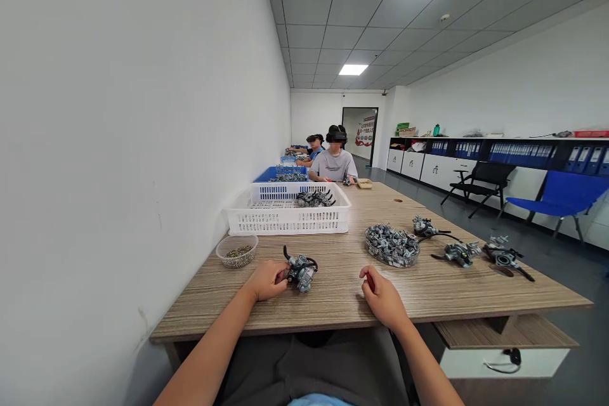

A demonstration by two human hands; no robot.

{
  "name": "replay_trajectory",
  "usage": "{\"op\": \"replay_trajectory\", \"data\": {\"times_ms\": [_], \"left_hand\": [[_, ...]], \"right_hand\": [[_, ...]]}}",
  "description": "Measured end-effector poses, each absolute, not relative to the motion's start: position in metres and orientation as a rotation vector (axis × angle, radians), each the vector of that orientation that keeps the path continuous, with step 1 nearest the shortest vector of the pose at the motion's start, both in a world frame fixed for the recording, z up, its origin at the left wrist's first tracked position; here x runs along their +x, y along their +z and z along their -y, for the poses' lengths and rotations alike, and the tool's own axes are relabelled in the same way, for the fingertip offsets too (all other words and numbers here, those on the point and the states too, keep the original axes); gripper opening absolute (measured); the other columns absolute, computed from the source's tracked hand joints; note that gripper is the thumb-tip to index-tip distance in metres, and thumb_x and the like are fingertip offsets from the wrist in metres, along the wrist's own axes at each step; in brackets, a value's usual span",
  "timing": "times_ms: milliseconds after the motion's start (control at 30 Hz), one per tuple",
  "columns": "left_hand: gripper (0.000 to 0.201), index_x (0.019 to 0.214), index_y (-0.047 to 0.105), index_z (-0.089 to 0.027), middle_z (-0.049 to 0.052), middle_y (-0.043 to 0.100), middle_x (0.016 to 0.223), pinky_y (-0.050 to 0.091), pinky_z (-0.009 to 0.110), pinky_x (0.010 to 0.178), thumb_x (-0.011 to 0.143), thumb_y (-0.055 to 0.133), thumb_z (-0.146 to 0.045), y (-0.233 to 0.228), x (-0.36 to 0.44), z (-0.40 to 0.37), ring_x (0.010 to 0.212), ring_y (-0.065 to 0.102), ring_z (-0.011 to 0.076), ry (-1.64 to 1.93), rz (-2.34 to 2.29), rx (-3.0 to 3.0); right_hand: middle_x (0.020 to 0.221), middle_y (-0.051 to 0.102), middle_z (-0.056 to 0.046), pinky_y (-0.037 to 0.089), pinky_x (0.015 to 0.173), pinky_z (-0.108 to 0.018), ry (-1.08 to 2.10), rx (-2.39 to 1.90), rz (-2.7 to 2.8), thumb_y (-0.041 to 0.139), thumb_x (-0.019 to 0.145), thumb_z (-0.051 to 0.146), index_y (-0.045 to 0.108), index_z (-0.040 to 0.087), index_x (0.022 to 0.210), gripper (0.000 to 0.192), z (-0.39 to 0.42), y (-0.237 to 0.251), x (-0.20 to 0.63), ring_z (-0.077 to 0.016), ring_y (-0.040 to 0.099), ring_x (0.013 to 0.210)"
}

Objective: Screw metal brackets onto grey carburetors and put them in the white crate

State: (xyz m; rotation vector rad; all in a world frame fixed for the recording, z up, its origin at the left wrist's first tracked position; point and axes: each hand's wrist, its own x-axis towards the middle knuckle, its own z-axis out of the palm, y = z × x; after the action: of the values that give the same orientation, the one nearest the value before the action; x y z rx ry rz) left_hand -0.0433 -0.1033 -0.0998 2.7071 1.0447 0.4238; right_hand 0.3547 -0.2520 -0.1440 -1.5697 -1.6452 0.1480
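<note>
A metal carburetor (pixel 302 274) with a black hose looped over it rests on the wooden table in front of me. My left hand (pixel 268 280) pinches its left side, the thumb and fingers bent against it. To the right, my right hand (pixel 383 295) is closed and apart from the carburetor. A small red object (pixel 370 281) shows between its fingers; most of it is hidden, so its kind cannot be made out. A round clear bowl (pixel 231 262) with small brass-coloured parts stands beyond my left hand. Past my right hand is a clear dish (pixel 392 262) heaped with grey metal parts.
A white perforated crate (pixel 285 223) holds more carburetors (pixel 316 198), with a blue crate (pixel 261 175) behind it. Several other carburetors (pixel 459 255) lie on the right of the table (pixel 333 311). A co-worker (pixel 335 165) sits at the far end. The wall (pixel 181 158) borders the left side.
</note>
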Motion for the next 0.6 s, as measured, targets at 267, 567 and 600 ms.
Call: {"op": "replay_trajectory", "data": {"times_ms": [267, 567, 600], "left_hand": [[0.033, 0.112, 0.075, -0.017, 0.002, 0.076, 0.100, 0.065, 0.037, 0.083, 0.112, 0.074, -0.050, -0.0985, -0.0428, 0.1043, 0.084, 0.073, 0.0182, 0.427, -1.054, 2.728], [0.037, 0.103, 0.073, -0.018, -0.001, 0.071, 0.087, 0.062, 0.035, 0.079, 0.112, 0.072, -0.054, -0.0985, -0.0410, 0.1060, 0.075, 0.068, 0.0166, 0.477, -1.035, 2.771], [0.038, 0.103, 0.073, -0.018, -0.001, 0.070, 0.086, 0.062, 0.035, 0.079, 0.112, 0.072, -0.055, -0.0989, -0.0409, 0.1057, 0.074, 0.067, 0.0165, 0.488, -1.033, 2.773]], "right_hand": [[0.093, 0.069, 0.000, 0.060, 0.079, -0.036, 0.132, -1.580, 1.643, 0.065, 0.116, 0.054, 0.071, 0.019, 0.117, 0.035, 0.2508, -0.1460, 0.3550, -0.0176, 0.066, 0.078], [0.092, 0.070, 0.000, 0.061, 0.079, -0.035, 0.120, -1.595, 1.657, 0.067, 0.117, 0.049, 0.071, 0.018, 0.117, 0.031, 0.2501, -0.1457, 0.3559, -0.0172, 0.067, 0.077], [0.093, 0.070, 0.000, 0.061, 0.079, -0.035, 0.120, -1.594, 1.659, 0.067, 0.117, 0.049, 0.071, 0.019, 0.117, 0.031, 0.2500, -0.1458, 0.3559, -0.0173, 0.067, 0.078]]}}
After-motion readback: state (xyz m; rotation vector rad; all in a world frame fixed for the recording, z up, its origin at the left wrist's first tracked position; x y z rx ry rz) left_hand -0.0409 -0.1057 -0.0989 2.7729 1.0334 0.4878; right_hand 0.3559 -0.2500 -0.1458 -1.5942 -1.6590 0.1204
